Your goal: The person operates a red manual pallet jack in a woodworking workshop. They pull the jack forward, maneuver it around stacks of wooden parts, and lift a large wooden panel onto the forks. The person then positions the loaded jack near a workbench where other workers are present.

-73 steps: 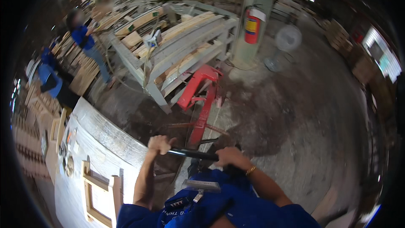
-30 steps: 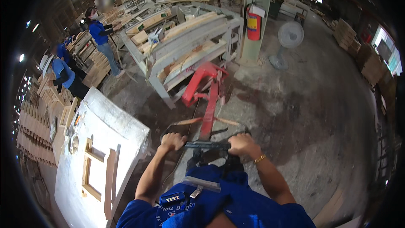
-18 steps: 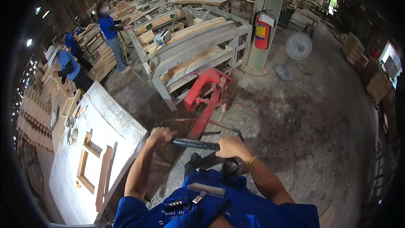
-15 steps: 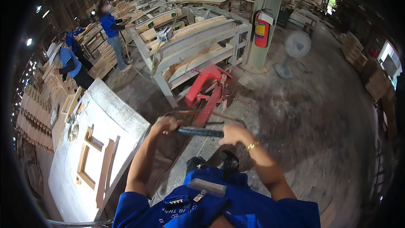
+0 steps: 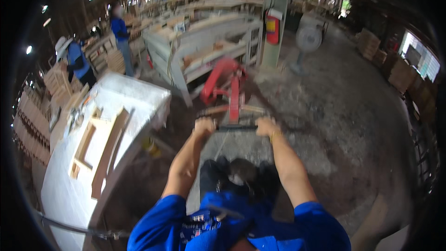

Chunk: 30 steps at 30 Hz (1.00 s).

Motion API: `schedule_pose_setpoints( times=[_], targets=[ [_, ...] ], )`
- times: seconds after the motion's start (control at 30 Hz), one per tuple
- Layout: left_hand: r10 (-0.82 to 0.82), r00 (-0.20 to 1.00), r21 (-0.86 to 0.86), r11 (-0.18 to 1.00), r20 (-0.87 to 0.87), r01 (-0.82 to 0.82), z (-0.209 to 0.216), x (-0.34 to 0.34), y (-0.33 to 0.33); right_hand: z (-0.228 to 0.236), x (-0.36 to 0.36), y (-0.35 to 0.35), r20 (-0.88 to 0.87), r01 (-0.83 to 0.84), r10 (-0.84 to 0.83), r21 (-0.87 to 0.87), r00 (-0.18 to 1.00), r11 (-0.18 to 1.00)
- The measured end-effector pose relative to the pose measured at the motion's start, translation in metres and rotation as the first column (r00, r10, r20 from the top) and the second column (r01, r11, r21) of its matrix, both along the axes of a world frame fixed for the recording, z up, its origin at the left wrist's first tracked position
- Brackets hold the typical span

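Note:
Both of my arms reach forward over a black handlebar (image 5: 237, 128). My left hand (image 5: 205, 126) is closed around its left end, and my right hand (image 5: 266, 126), with a gold bracelet at the wrist, is closed around its right end. Just beyond the bar stands a red metal frame (image 5: 235, 100) with a straight shaft and a curved top. It is blurred, so its exact kind cannot be made out. Thin brownish bars spread to either side near the handlebar.
At the left, a pale worktable (image 5: 60, 190) holds wooden frame pieces (image 5: 109, 153). Ahead stands a grey bench (image 5: 211, 42) with lumber, beside a column with a fire extinguisher (image 5: 272, 28). A fan (image 5: 308, 39) stands right of it. Two people (image 5: 121, 32) work at the far left.
My left hand has moved right and closed firmly on the handlebar. The bar now lies level, the red shaft stands straighter ahead of me, and the view has shifted.

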State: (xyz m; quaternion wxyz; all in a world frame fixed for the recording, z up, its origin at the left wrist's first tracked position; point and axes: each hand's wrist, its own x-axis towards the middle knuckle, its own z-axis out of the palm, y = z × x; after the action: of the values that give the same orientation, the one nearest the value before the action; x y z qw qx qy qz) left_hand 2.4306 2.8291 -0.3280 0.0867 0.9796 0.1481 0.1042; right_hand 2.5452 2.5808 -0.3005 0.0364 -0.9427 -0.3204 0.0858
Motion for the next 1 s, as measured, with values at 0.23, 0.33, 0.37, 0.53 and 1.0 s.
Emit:
schedule_pose_setpoints(
  times=[0.23, 0.33, 0.37, 0.53, 1.0],
  targets=[
    [-0.002, 0.925, -0.103, 0.994, -0.380, -0.040, 0.087, 0.053, -0.026, 0.090, 0.086, -0.043, -0.217, -0.199, 0.191, -0.012, 0.957, 0.980],
    [0.040, 0.933, -0.111, 0.990, -0.358, -0.085, 0.161, 0.099, -0.029, 0.160, 0.157, -0.046, -0.230, -0.330, 0.342, 0.090, 0.911, 0.940],
    [0.076, 0.952, -0.092, 0.990, -0.295, -0.108, 0.184, 0.114, -0.030, 0.182, 0.180, -0.043, -0.196, -0.393, 0.411, 0.124, 0.890, 0.911],
    [0.199, 0.932, -0.137, 0.959, -0.303, -0.250, 0.268, 0.175, -0.023, 0.259, 0.256, -0.022, -0.241, -0.521, 0.545, 0.160, 0.803, 0.839],
    [0.115, 0.971, -0.023, 0.992, -0.209, -0.122, 0.266, 0.172, -0.020, 0.259, 0.253, -0.031, 0.005, -0.529, 0.552, 0.297, 0.834, 0.795]
  ],
)
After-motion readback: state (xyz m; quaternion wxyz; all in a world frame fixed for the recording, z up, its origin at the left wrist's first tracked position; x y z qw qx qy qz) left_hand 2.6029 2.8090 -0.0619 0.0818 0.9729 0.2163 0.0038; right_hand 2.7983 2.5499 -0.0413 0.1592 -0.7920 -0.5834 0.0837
